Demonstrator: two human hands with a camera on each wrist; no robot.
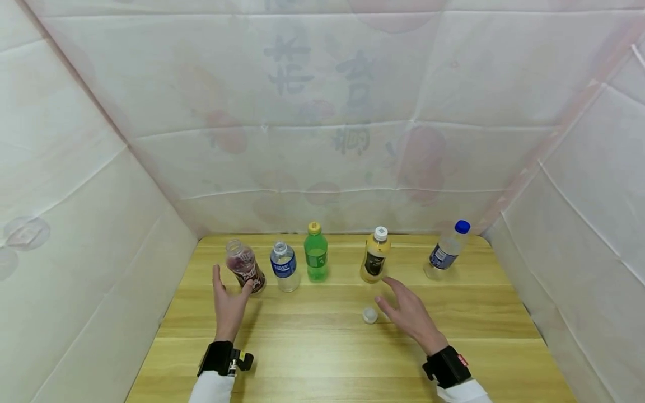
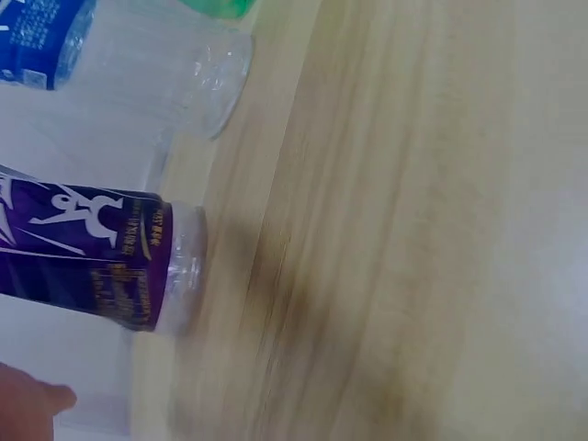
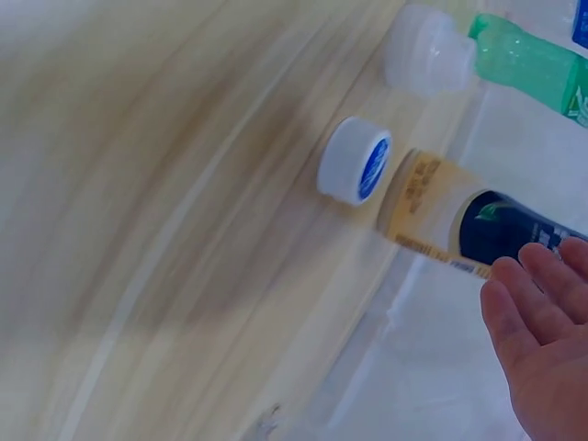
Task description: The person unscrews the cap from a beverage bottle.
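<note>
My left hand (image 1: pixel 230 310) is spread beside an uncapped bottle with a dark purple label (image 1: pixel 247 271); its thumb appears close to the bottle's lower part in the head view, while the left wrist view shows only a fingertip (image 2: pixel 41 400) apart from it. My right hand (image 1: pixel 410 313) reaches with extended fingers toward a yellow drink bottle (image 1: pixel 375 254) with a white cap. Whether those fingers touch the bottle I cannot tell. Just left of the right thumb lies a wide translucent cap (image 1: pixel 370 315). A smaller white cap with a blue print (image 3: pixel 354 161) lies near it in the right wrist view.
An uncapped clear bottle with a blue label (image 1: pixel 284 267) and a green bottle with a yellow cap (image 1: pixel 316 253) stand mid-row. At the far right stands a clear bottle with a blue cap (image 1: pixel 447 250). White cloth walls (image 1: pixel 322 168) enclose the wooden table (image 1: pixel 312 358).
</note>
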